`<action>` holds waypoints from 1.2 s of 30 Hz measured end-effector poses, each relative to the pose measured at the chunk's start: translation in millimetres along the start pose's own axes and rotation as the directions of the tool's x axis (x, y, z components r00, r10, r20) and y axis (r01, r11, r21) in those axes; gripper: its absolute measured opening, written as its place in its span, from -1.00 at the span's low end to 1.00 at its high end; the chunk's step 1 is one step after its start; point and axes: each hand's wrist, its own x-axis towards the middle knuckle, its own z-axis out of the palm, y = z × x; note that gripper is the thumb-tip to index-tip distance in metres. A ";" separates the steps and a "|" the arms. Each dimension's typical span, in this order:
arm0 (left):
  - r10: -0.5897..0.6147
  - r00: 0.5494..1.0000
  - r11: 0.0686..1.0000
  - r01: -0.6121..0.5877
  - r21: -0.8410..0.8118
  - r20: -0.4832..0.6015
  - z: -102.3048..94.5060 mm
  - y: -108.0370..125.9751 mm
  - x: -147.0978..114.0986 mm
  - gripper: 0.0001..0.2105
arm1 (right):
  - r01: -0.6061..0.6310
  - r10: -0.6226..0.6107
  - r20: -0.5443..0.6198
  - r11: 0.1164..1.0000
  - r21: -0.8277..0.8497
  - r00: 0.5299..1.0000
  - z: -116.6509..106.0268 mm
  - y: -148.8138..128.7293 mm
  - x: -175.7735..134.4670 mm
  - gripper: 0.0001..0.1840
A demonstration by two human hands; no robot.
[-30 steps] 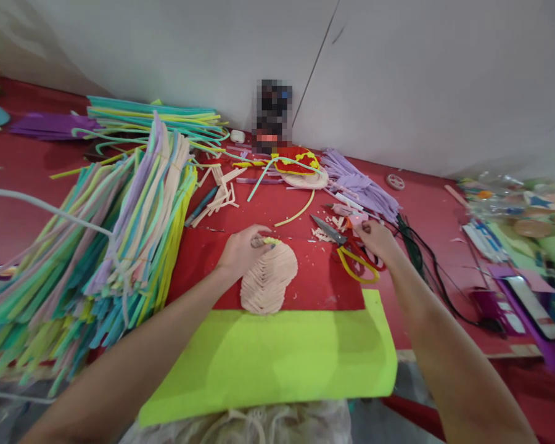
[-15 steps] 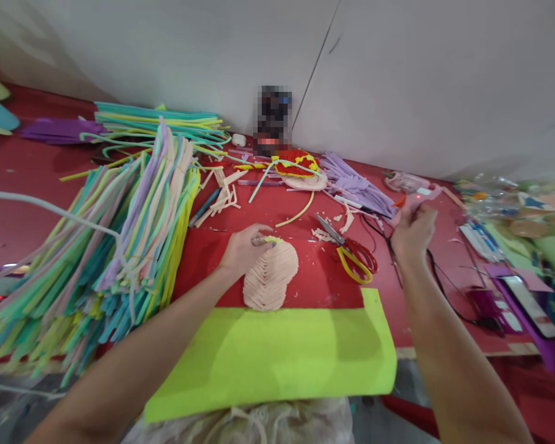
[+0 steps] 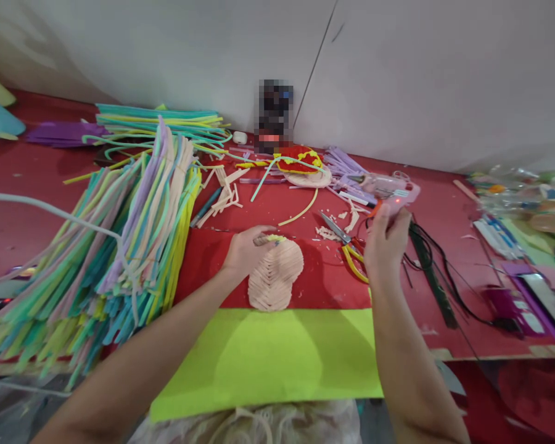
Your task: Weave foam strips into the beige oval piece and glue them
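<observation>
My left hand [image 3: 248,251] pinches the upper left edge of a cream piece [image 3: 277,277] built from rows of pipe cleaners. A small pale-yellow bit shows at its top, beside the fingertips. My right hand [image 3: 388,237] grips a pink glue gun [image 3: 391,187], lifted over the table with its nozzle pointing left and a small red light lit. Scissors [image 3: 335,227] with yellow and red handles lie between the hands, partly behind my right wrist. Beneath the cream piece is a red surface, and a lime-green sheet [image 3: 268,357] lies nearest to me.
A large bundle of coloured pipe cleaners [image 3: 134,228] fills the left side. Purple pipe cleaners [image 3: 345,166], a red and yellow piece [image 3: 300,160] and cream offcuts [image 3: 224,188] lie farther back. A black cord [image 3: 437,246] runs along the right, near a purple box [image 3: 509,308].
My right hand has brought the glue gun leftward from the right side, uncovering more cord. My left hand still holds the cream piece in about the same place.
</observation>
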 end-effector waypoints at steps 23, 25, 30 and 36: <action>0.099 0.994 0.682 -0.099 0.724 0.043 -21.2 11.0 -6.4 -0.81 | -0.107 0.096 0.309 0.994 0.019 0.946 40.7 -9.4 -24.6 -0.38; 0.098 0.994 0.704 -0.106 0.702 0.051 -19.1 9.8 -5.2 -0.81 | -0.099 0.091 0.321 0.995 0.008 0.943 39.7 -8.7 -24.8 -0.42; 0.070 0.996 0.742 -0.087 0.665 0.053 -14.9 9.3 -4.1 -0.81 | -0.062 0.059 0.325 0.998 -0.001 0.944 36.4 -9.5 -24.9 -0.38; 0.009 0.998 0.784 -0.043 0.619 0.059 -11.6 14.8 -5.2 -0.81 | -0.029 0.023 0.360 1.000 0.012 0.933 36.7 -9.7 -24.9 -0.37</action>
